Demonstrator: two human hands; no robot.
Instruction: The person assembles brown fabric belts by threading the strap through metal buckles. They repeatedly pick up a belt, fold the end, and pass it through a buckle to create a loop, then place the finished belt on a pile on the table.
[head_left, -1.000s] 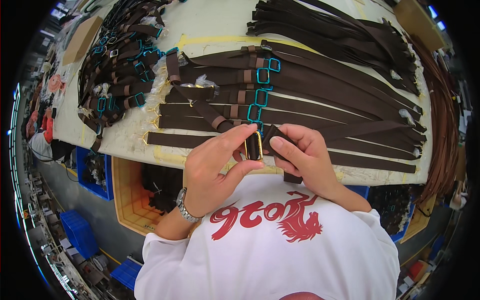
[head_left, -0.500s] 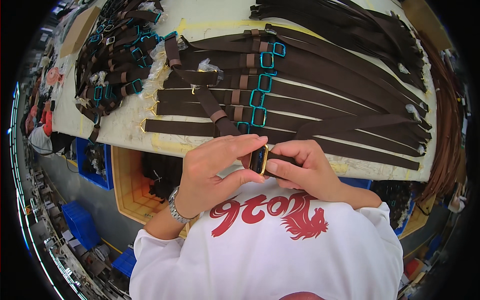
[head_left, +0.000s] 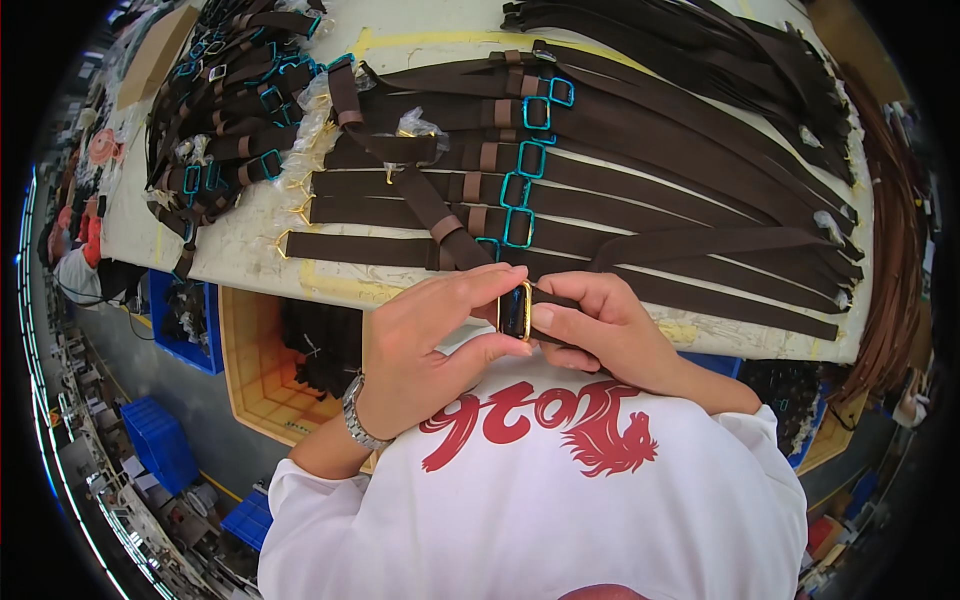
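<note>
Close to my chest, at the table's front edge, both hands meet on a small gold rectangular buckle (head_left: 529,306) with a dark brown strap (head_left: 513,314) in it. My left hand (head_left: 418,330) pinches the buckle's top and bottom between fingers and thumb. From the other side, my right hand (head_left: 612,328) grips the strap beside the buckle, thumb over bent fingers. Its fingers hide part of the strap. Just beyond my hands, several dark brown straps (head_left: 640,190) lie side by side, with lighter brown loops and buckles (head_left: 537,113) in blue film.
A tangled heap of straps with buckles (head_left: 225,150) covers the table's left end. More dark straps (head_left: 690,60) are piled at the far right. Below the front edge stand a yellow crate (head_left: 255,370) and a blue bin (head_left: 215,330). Brown strips (head_left: 885,230) hang at the right.
The buckle has turned slightly, showing more of its face, and sits a touch further left. My right fingers have shifted along the strap; my left hand keeps its pinch.
</note>
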